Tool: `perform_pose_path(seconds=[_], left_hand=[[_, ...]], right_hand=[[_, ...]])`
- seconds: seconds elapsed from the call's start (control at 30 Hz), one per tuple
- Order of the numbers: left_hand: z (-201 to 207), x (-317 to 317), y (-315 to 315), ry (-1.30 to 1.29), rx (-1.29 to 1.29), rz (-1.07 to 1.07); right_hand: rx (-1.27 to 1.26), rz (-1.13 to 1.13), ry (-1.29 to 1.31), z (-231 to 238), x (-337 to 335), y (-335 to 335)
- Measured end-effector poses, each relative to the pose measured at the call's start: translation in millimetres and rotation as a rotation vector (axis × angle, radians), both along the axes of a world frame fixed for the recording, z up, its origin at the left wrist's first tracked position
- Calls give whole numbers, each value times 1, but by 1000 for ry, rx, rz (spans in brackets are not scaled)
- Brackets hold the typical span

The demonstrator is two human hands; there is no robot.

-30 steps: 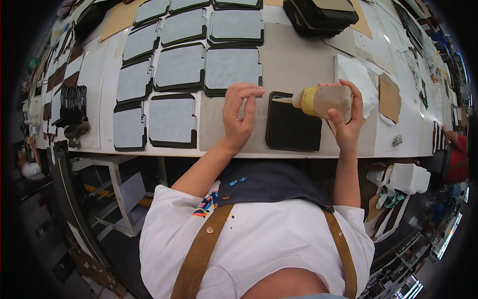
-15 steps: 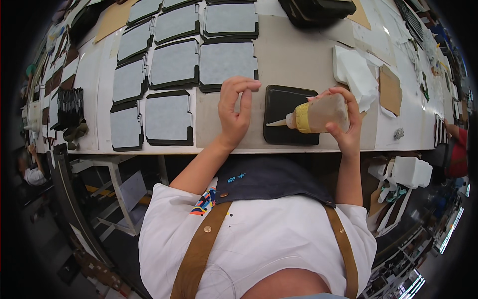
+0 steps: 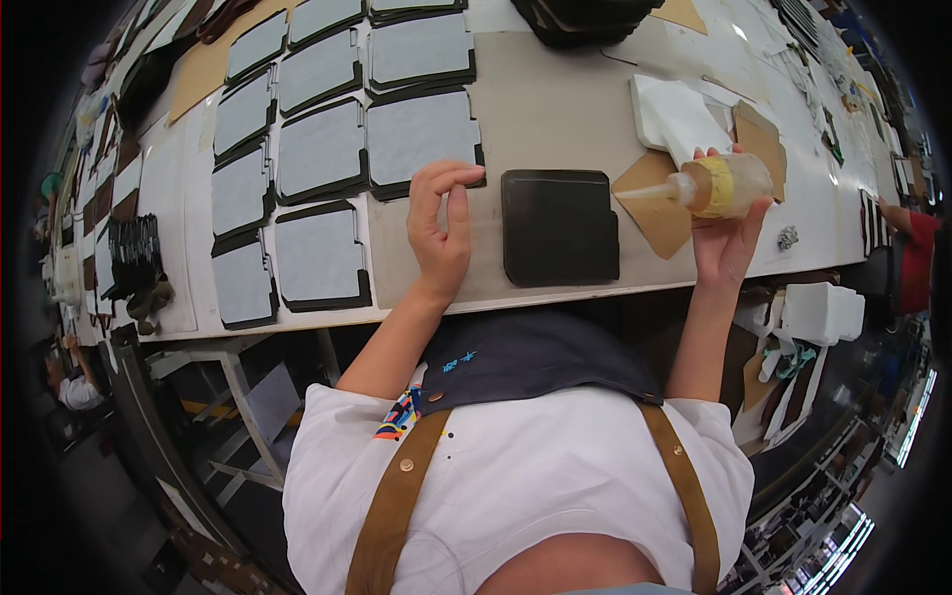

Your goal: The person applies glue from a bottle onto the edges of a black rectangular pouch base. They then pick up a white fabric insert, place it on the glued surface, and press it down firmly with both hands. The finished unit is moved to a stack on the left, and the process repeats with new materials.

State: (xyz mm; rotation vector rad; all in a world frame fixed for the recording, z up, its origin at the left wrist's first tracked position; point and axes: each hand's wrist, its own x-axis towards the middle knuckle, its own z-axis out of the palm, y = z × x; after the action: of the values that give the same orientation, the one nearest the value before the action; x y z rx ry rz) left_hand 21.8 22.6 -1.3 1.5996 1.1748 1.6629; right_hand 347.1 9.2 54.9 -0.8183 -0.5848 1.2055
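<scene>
My right hand (image 3: 726, 238) is wrapped round a squeeze bottle (image 3: 751, 186) with a yellow band. The bottle lies on its side in the grip, its pale tapered nozzle pointing left, above a tan piece of card. A flat black rectangular panel (image 3: 560, 228) with rounded left corners rests near the table's front edge, between my two hands. Left of it, my left hand (image 3: 439, 233) hovers with bent fingers and the thumb a little apart, nothing visible in it. Beside that hand are rows of pale grey panels with black edges (image 3: 320, 256).
A black bulky item (image 3: 580, 15) stands at the far side. White folded sheets (image 3: 674, 114) and brown card (image 3: 762, 149) lie at the right. Dark strips (image 3: 136, 253) are bunched at the far left. Another person's red sleeve (image 3: 922, 263) shows at the right rim.
My right hand has carried the bottle right and away from me, off the black panel, which now shows whole. The view has shifted slightly; my left hand keeps its pose.
</scene>
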Motion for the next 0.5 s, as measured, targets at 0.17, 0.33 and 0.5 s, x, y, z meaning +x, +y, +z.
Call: perform_pose_path(seconds=[0.17, 0.33, 0.5], left_hand=[[-1, -2, 0, 42, -18, -39], [-5, -3, 0, 64, -19, -56], [-5, -3, 0, 65, -22, -56]], right_hand=[[65, -92, -418, -2, 14, 4], [110, -107, -549, -7, 12, 9], [140, -79, -525, -5, 9, 11]])
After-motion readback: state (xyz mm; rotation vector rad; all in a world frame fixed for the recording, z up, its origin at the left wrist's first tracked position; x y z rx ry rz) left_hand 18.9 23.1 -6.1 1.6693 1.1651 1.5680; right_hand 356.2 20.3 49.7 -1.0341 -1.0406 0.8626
